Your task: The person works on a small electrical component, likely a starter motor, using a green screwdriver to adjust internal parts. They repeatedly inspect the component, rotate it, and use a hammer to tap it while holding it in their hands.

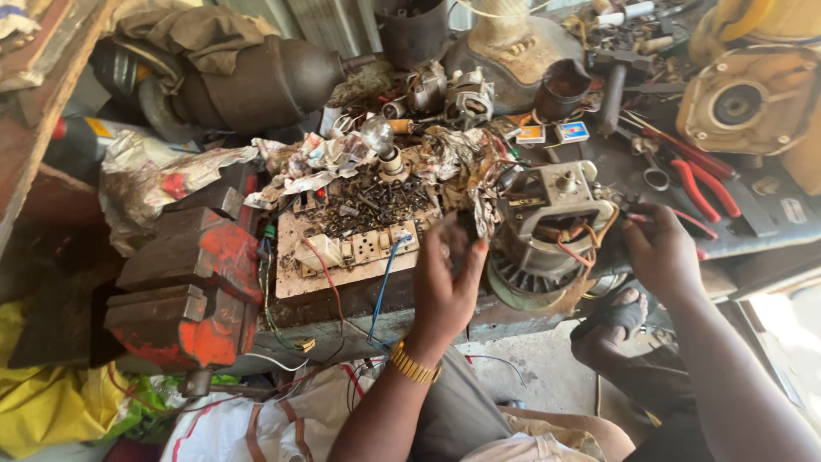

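Surroundings as I see them from above: worn bench [342,321], grimy and scrap-strewn; red bench vise [184,295] at its near left edge; corrugated metal wall [325,21] behind; bare concrete floor [539,372] below; bright daylight at lower right; yellow sheet [43,402] lower left.

Grey electric motor [552,231], copper windings exposed, upright on bench edge

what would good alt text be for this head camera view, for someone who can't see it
A person's left hand and right hand grip an old electric motor at the edge of a cluttered workbench. A rusty red vise sits to the left, and red-handled pliers lie to the right.
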